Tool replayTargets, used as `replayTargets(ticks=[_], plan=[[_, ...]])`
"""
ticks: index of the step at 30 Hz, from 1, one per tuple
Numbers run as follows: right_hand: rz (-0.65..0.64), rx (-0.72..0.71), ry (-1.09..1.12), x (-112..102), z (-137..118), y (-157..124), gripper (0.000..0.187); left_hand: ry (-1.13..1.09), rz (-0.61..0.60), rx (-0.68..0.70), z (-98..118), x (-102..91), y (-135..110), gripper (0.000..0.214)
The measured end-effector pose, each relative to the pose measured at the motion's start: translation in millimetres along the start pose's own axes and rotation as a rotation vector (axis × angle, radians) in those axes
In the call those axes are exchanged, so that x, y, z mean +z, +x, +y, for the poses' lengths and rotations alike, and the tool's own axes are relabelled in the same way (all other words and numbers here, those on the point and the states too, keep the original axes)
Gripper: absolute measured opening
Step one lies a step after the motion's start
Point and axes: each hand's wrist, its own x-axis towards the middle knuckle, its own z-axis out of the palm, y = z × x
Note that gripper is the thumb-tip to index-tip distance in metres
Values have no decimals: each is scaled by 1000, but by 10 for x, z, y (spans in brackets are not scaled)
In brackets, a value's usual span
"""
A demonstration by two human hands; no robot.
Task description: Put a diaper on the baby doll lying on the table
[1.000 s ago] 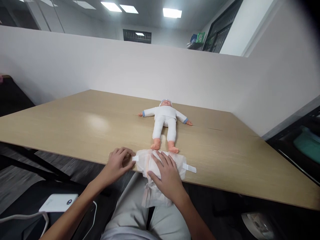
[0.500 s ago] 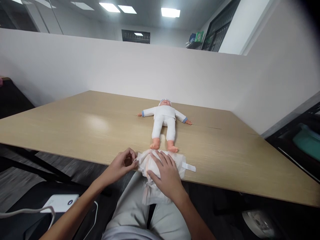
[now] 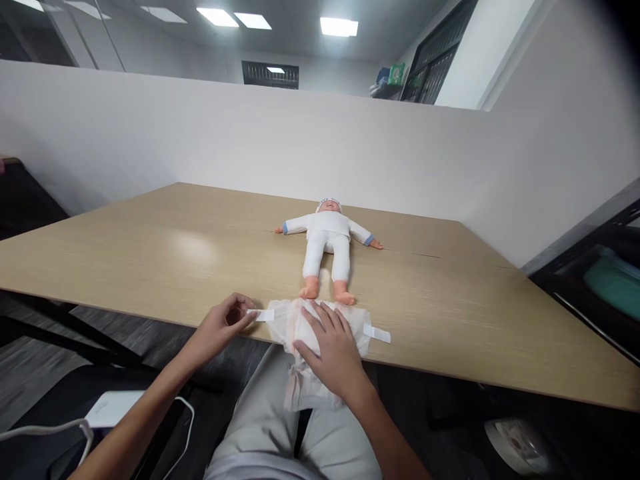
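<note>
A white diaper (image 3: 283,325) lies opened at the table's front edge, its near end hanging over my lap. My left hand (image 3: 231,319) pinches the end of the left diaper tab (image 3: 263,315), which is stretched out sideways. Flat on the diaper's middle rests my right hand (image 3: 333,347), fingers spread. The right diaper tab (image 3: 379,333) sticks out over the table, untouched. Just beyond the diaper a baby doll (image 3: 329,243) in white clothes with blue cuffs lies on its back, arms out, bare feet towards me.
The wooden table (image 3: 210,267) stretches far to both sides, up to a white half wall (image 3: 250,147). At lower left, a white power bank (image 3: 113,408) with a cable lies on a dark chair (image 3: 65,393). A dark object with something green (image 3: 613,283) stands at the right.
My left hand has moved left, drawing the left tab out from the diaper's side so it now shows. My right hand has stayed in place on the diaper.
</note>
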Motion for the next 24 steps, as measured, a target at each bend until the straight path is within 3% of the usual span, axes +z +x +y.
replayTargets(ticks=[5, 8, 11, 15, 19, 21, 24], plan=[[-10, 5, -1, -4, 5, 6, 62, 399, 63, 80, -122, -58, 133, 27], [-16, 3, 0, -14, 0, 8, 62, 561, 111, 239, -130, 54, 409, 24], [-22, -9, -2, -31, -7, 15, 62, 671, 92, 426, 16, 250, 813, 44], [-51, -25, -15, -66, -11, 29, 63, 739, -123, 713, 353, 491, 1424, 75], [-66, -31, -9, -83, 9, 39, 55, 830, -478, 1084, 601, 633, 1904, 99], [-69, -33, -7, -77, 25, 43, 57, 893, -614, 1163, 664, 701, 2026, 113], [-80, -36, -10, -67, 45, 52, 59, 985, -642, 1185, 726, 833, 2071, 112]])
